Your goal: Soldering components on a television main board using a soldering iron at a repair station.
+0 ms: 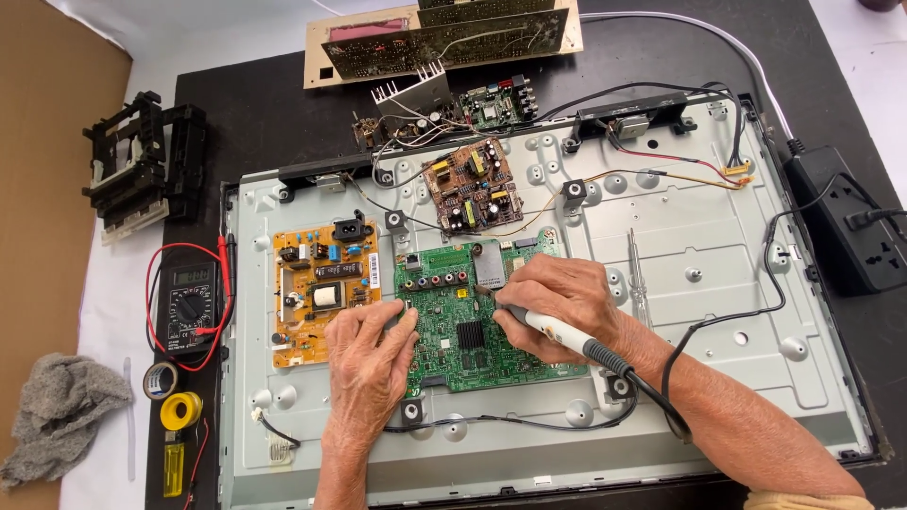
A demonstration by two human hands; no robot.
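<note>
the back panel [699,236] is pale sheet metal with a dull, stamped finish. the green circuit board [472,354] looks glossy, the orange board [321,297] matt. the soldering iron [557,332] has a smooth white plastic handle. the grey rag [61,411] is rough cloth on matt brown cardboard [47,189].

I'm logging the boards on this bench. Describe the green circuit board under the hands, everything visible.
The green circuit board lies flat on the grey metal back panel, right of an orange board. It is roughly rectangular, dense with small components, with a black finned heatsink near its middle, a silver shielded block near the top edge, and a row of round coloured sockets at upper left. The left hand rests on its left edge; the right hand holds a white, black-tipped soldering iron over its centre.
</note>
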